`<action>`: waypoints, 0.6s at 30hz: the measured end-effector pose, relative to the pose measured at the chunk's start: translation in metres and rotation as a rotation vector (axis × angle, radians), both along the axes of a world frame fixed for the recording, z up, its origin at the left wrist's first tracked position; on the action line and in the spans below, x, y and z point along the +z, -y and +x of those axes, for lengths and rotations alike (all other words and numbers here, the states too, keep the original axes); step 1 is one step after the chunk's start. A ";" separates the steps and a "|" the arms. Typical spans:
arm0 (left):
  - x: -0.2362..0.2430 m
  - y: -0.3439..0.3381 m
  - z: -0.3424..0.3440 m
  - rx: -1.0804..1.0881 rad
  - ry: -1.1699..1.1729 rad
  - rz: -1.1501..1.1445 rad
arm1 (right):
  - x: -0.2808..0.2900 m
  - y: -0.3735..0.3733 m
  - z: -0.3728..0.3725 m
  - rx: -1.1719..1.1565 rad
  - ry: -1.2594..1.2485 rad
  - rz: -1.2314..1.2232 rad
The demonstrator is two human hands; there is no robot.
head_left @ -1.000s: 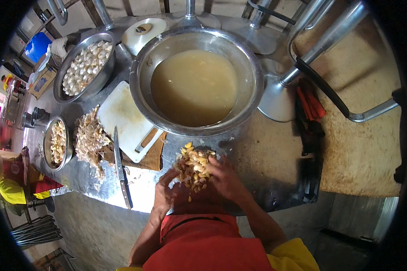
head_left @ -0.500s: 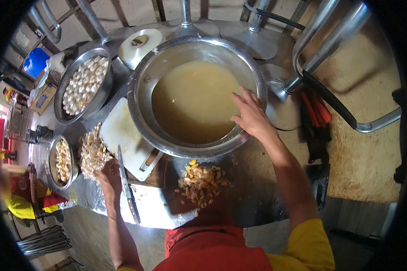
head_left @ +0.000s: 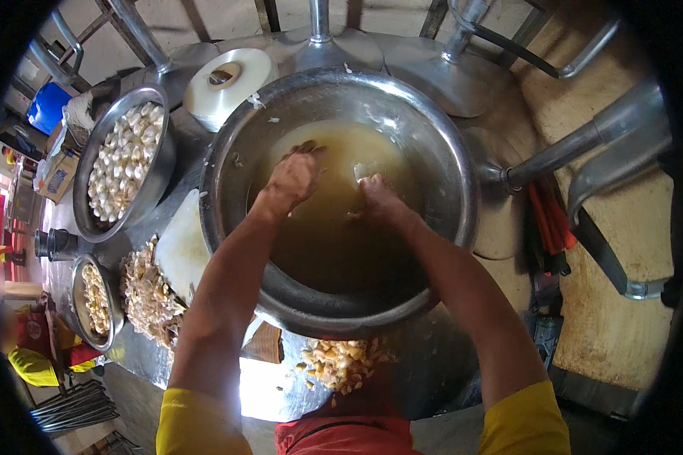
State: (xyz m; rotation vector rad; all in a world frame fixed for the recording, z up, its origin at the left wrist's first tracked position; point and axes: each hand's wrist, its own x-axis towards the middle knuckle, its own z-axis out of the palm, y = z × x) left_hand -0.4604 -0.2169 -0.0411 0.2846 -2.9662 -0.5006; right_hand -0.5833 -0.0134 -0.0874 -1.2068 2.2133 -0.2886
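Observation:
A big steel bowl (head_left: pixel 463 197) full of cloudy yellowish liquid (head_left: pixel 334 243) stands on the metal table in front of me. Both my hands are over it. My left hand (head_left: pixel 292 178) is at the liquid's surface with its fingers curled over some wet pale pieces. My right hand (head_left: pixel 376 197) dips into the liquid beside it, fingers partly under. A heap of pale yellow chopped pieces (head_left: pixel 341 364) lies on the table at the bowl's near rim.
A steel bowl of white peeled pieces (head_left: pixel 125 163) and a smaller bowl (head_left: pixel 95 299) stand at left, with a pile of peelings (head_left: pixel 148 296) and a white cutting board (head_left: pixel 178 246). A round white lid (head_left: pixel 224 80) lies behind. Metal chair legs (head_left: pixel 577 148) rise at right.
The heap was between both hands at the table's edge. My right hand reached into the big bowl first, then the left followed; both are now in the liquid.

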 end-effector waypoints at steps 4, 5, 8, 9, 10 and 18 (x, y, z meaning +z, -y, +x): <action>-0.024 -0.006 -0.040 0.064 0.111 -0.095 | 0.035 0.008 0.040 -0.005 -0.010 -0.072; -0.021 -0.008 -0.035 0.076 0.108 -0.127 | 0.037 0.017 0.048 0.023 0.002 -0.082; -0.032 -0.004 -0.027 0.061 0.224 -0.202 | 0.032 0.029 0.074 0.043 -0.006 -0.175; -0.031 -0.005 -0.019 0.072 0.246 -0.175 | 0.027 0.032 0.083 0.050 -0.008 -0.182; -0.030 -0.007 -0.006 0.083 0.269 -0.147 | 0.023 0.035 0.092 0.057 -0.010 -0.188; -0.022 -0.009 0.076 0.021 0.533 -0.018 | -0.033 0.043 0.162 0.080 0.034 -0.247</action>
